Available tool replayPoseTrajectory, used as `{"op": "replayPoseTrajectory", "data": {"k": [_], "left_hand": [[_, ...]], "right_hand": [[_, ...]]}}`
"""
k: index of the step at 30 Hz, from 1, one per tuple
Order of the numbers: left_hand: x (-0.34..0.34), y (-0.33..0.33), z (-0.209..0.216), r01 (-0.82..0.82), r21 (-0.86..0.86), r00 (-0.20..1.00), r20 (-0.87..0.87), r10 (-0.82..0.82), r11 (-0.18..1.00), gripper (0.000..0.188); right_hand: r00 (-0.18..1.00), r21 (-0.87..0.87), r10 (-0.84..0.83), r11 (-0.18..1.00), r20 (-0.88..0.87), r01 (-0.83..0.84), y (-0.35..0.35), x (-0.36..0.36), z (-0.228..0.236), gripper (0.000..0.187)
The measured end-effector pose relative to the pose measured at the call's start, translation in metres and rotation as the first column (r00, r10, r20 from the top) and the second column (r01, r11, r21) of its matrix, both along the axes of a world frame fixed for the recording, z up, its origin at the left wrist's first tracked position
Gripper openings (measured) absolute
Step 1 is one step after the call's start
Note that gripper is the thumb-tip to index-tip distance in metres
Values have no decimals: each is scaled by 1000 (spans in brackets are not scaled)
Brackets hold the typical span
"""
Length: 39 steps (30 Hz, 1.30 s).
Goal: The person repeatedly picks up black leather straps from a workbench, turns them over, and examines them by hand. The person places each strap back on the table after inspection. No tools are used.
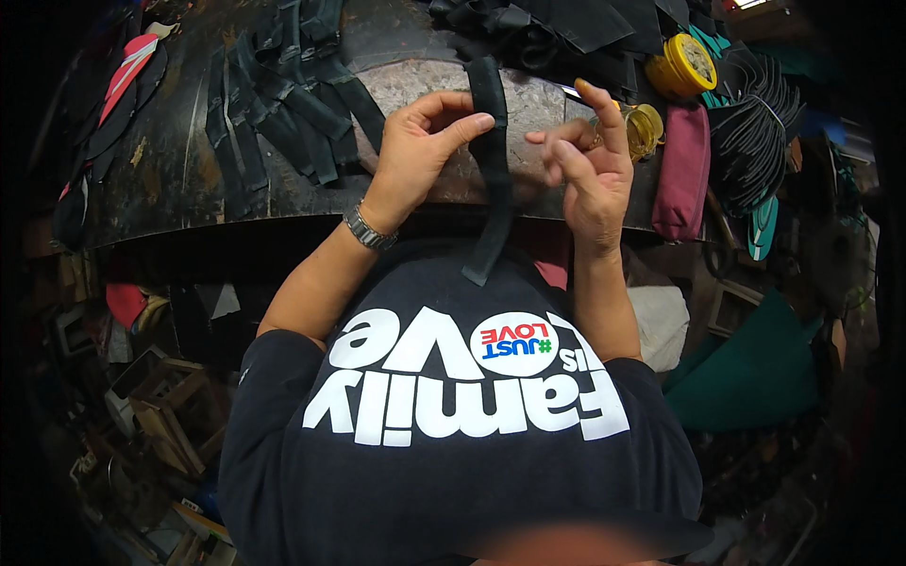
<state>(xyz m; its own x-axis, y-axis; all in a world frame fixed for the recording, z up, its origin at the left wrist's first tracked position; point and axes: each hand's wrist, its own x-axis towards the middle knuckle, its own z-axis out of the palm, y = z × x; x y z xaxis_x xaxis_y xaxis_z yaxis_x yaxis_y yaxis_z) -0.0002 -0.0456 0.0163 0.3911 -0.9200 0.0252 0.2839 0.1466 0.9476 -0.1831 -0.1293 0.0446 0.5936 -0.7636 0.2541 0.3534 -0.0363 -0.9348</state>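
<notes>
A long black strip (489, 170) of flexible material hangs from my left hand (423, 141), pinched between thumb and fingers near its upper part. Its lower end dangles over the table's front edge, in front of my shirt. To the right of the strip, my right hand (595, 174) is raised with fingers apart and nothing in it; some fingers are slightly blurred. Beneath both hands lies a pale, worn slab (415, 83) on the dark table. Just behind my right hand stands a jar (645, 130) of yellowish content.
Several similar black strips (274, 113) lie on the table (170, 179) at left. A yellow tub (681, 66), a maroon pouch (681, 170) and a tied bundle of dark strips (755, 123) sit at right. Black sheets (566, 28) are heaped at the back. Wooden frames (170, 406) stand below left.
</notes>
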Motion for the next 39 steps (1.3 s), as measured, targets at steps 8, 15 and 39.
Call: {"op": "replayPoseTrajectory", "data": {"k": [8,15,39], "left_hand": [[-9,8,-4,56,-28,975,-213,-61,998,13],[-6,14,-4,72,-22,993,-88,-74,997,11],[4,20,4,231,114,970,-105,-220,966,38]], "right_hand": [[997,148,43,988,-60,-34,7,21,-10,84],[999,145,19,989,29,-23,8,26,-13,80],[947,-425,-127,905,-295,-11,13,14,-13,53]]}}
